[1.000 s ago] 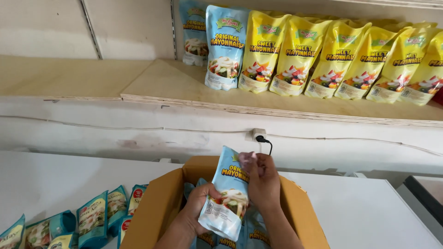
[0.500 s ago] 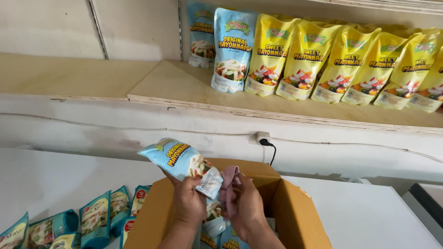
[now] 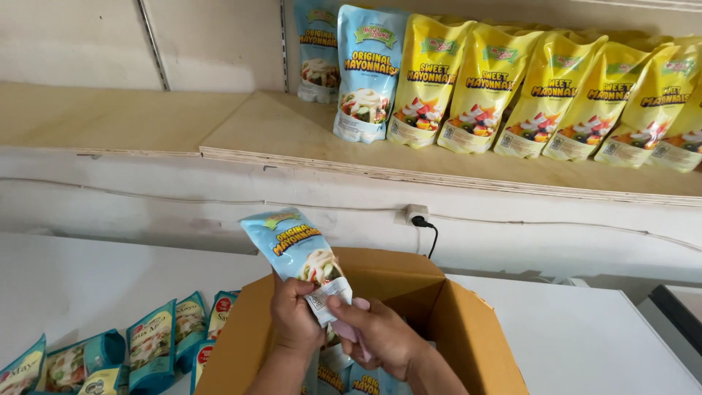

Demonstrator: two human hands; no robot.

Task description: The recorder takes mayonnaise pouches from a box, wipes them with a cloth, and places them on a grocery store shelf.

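My left hand (image 3: pixel 294 316) grips the bottom of a light blue sauce pouch (image 3: pixel 296 251), which tilts up and to the left above an open cardboard box (image 3: pixel 468 336). My right hand (image 3: pixel 380 338) sits just right of it, holding a small pink object (image 3: pixel 349 325) against the pouch's lower corner. More blue pouches (image 3: pixel 349 379) lie inside the box below my hands.
A wooden shelf (image 3: pixel 241 128) above carries two blue pouches (image 3: pixel 368 73) and a row of several yellow pouches (image 3: pixel 545 91). Teal pouches (image 3: pixel 150 344) stand on the white surface at lower left. A wall socket with a black plug (image 3: pixel 417 217) sits behind the box.
The blue pouch went from upright in both hands to tilted leftward; my left hand now holds its bottom and my right hand has dropped to its lower corner.
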